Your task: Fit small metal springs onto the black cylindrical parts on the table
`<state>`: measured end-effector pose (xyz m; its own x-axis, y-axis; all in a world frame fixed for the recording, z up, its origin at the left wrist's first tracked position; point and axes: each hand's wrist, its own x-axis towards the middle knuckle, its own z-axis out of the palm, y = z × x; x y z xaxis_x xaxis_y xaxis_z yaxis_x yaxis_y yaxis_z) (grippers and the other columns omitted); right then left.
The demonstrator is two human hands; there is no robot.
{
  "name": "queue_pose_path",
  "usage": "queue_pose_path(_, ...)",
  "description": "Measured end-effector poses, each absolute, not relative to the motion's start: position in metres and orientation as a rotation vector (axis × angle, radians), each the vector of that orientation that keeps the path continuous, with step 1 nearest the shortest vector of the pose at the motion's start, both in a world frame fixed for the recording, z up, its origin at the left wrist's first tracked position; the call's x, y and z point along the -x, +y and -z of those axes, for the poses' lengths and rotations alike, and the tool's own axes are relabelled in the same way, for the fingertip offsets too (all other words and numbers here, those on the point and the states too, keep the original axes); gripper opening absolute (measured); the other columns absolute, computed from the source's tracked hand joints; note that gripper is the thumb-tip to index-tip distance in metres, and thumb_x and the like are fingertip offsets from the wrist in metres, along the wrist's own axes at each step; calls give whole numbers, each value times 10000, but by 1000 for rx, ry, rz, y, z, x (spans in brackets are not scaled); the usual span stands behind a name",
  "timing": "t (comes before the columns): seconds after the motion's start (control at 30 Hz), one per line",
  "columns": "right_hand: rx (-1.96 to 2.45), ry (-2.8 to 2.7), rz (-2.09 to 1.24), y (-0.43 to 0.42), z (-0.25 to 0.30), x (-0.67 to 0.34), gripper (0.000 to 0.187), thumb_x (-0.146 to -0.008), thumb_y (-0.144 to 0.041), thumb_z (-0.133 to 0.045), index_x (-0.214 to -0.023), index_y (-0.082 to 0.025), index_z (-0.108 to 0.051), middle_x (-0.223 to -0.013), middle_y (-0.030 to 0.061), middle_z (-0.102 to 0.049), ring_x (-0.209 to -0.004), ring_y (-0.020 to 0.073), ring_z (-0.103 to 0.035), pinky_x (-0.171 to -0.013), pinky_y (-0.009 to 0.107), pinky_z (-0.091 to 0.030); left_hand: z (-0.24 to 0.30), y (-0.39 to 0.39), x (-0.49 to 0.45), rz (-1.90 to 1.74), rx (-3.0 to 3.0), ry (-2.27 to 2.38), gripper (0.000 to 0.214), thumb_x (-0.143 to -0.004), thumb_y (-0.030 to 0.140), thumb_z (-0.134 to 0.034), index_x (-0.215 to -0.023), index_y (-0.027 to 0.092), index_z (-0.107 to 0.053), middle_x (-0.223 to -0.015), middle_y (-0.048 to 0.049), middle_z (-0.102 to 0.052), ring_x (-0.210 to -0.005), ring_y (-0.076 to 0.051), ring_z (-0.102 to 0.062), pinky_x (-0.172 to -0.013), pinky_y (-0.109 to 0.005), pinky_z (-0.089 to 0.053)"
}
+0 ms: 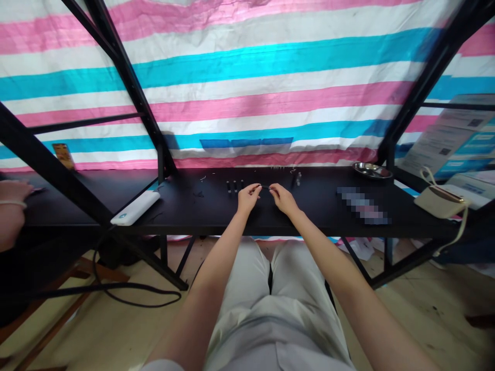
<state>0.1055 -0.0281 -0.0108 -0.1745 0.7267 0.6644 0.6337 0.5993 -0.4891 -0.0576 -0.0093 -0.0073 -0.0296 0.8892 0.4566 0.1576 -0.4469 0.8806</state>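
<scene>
Over the black table (201, 216), my left hand (248, 197) and my right hand (283, 198) face each other with a small gap between them. Both pinch a thin dark piece (264, 187) that spans the gap; its kind is too small to make out. Just left of my left hand, a few small dark cylinders with pale tops (235, 186) stand upright in a row. Past my right hand are small clear-and-dark cylinders (298, 179). Several tiny pale pieces (277, 167) lie in a row at the table's back edge.
A white power bank (136, 208) lies at left, a shiny metal dish (372, 170) at back right. A blurred-out patch (363, 205) and a cream handbag (441, 201) are on the right. Black frame posts (131, 87) rise either side. Another person's hand (13, 201) shows far left.
</scene>
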Motion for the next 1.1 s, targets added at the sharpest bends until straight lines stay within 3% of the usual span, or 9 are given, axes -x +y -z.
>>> queue_pose_path(0.17,1102,-1876,-125,-29,11,-106,224,-882,-294,-370,-1007,-196,-528,-917,71,-610,-789,171,-580,-715,276,-438,7,-10,59,-1501,-1705,1181,350,-725,397,-622,-931,122,-689,-762,-72,-692,-532,-124,-609,-557,-244,-491)
queue_pose_path(0.33,1148,-1914,-96,-31,10,-104,226,-876,-305,-370,-998,-187,-519,-868,71,-608,-761,174,-577,-706,280,-437,8,-9,60,-1462,-1735,1119,331,-767,348,-580,-1011,140,-666,-866,-77,-695,-530,-101,-606,-543,-221,-479)
queue_pose_path(0.53,1198,-1953,-105,-34,7,-101,271,-844,-270,-397,-1083,-174,-481,-850,68,-603,-761,176,-571,-713,291,-439,11,-8,61,-1440,-1765,1083,319,-777,338,-562,-1009,145,-665,-850,-70,-696,-535,-101,-607,-545,-216,-482)
queue_pose_path(0.87,1066,-1950,-262,-20,23,-105,490,-688,-155,-457,-1174,-171,-400,-971,69,-520,-722,137,-521,-724,303,-456,12,-10,59,-1188,-1841,1001,330,-723,354,-618,-922,102,-693,-707,-68,-688,-528,-124,-601,-590,-252,-493)
queue_pose_path(1.1,981,-1920,-320,-18,24,-105,526,-644,-114,-456,-1159,-184,-379,-992,71,-493,-821,148,-521,-778,324,-455,14,-10,60,-1130,-1860,992,341,-708,385,-629,-901,114,-704,-697,-60,-685,-568,-134,-600,-627,-264,-481)
